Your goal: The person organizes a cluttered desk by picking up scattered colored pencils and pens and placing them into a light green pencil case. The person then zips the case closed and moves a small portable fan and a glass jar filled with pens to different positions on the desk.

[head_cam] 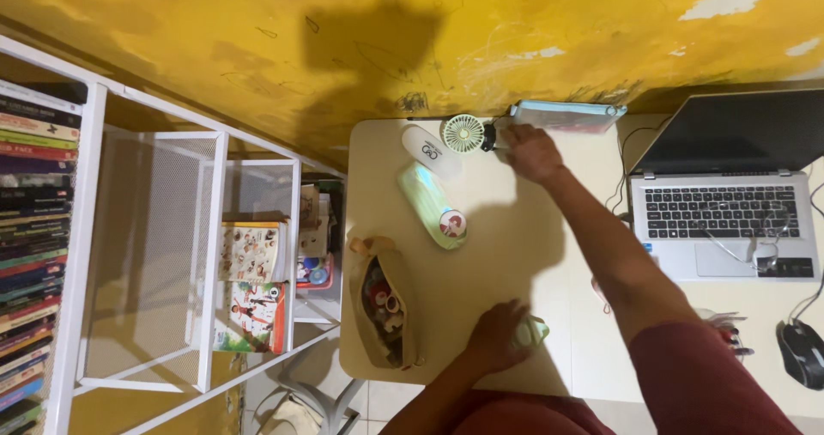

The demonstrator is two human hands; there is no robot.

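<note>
Looking down at the cream counter (446, 315): the right hand (530, 153) is stretched out to the top middle of the frame, at the little mint-green desk fan (464, 133) sitting against the yellow wall (257, 40). The hand touches the dark part on the fan's right side, but whether the fingers are actually closed on it I can't tell from here. That fan looks like light, hard plastic with a round grille, so I'd guess it tips easily and is best taken by the base or neck rather than the grille. The left hand (498, 336) is down at the bottom middle, fingers curled over something small and pale green (534, 330), mostly hidden. Looks soft-ish, but hard to say. Around them: a pale green case (432, 205), a white oval case (429, 150), an open pencil pouch (386, 306) at the counter's left edge, a flat blue pouch (566, 115) just beside the right hand, and a laptop (725, 203) on the right.
</note>
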